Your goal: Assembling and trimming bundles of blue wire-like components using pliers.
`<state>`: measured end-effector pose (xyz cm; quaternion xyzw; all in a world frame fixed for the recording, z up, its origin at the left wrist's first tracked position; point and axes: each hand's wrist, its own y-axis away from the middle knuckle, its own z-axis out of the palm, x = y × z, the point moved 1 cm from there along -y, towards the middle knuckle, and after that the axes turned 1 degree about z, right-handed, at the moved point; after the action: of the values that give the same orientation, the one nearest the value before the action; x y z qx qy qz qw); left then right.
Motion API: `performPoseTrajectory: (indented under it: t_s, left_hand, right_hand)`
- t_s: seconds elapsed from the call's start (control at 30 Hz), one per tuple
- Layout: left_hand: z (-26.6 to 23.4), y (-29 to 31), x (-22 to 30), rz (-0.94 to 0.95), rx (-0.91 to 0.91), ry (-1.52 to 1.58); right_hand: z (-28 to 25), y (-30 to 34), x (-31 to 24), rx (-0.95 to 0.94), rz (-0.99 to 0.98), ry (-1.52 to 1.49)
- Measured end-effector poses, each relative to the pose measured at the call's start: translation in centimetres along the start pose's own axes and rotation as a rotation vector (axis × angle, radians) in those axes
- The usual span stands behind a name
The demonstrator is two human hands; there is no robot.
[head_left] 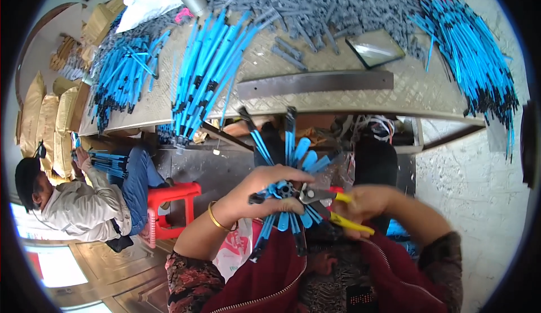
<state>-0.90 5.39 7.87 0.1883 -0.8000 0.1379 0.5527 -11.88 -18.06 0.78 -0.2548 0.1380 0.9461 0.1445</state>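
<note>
My left hand [256, 186], with a gold bangle at the wrist, is closed around the middle of an umbrella frame [285, 190]. Blue ribs with black ends fan out from its dark round hub on several sides. Yellow-handled pliers [322, 195] are gripped in my right hand [366, 203], which is partly blurred. Their metal jaws meet the frame beside the hub, close to my left fingertips. What exactly lies between the jaws is too small to make out.
Ahead stands a worktable [265, 100] with a flat metal bar [315, 84], a heap of grey plastic parts [315, 8] and bundles of blue ribs [211, 65]. A phone-like dark-edged slab [375, 48] lies there. At left, another person [90, 200] sits beside a red stool [174, 206].
</note>
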Motion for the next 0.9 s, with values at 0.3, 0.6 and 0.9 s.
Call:
performPoseTrajectory:
  t_s: [0.3,0.6,0.9]
  left_hand:
    - [0.2,0.6,0.0,-0.118,0.005,0.107]
    - [-0.3,-0.5,0.0,0.006,-0.048,0.06]
    - [-0.8,-1.0,0.8,0.026,-0.119,0.075]
  right_hand:
    - [2.1,1.4,-1.4,0.315,-0.092,0.601]
    - [5.5,2.5,-4.6,0.601,-0.105,1.057]
    - [4.9,1.6,-1.2,0.522,0.306,0.15]
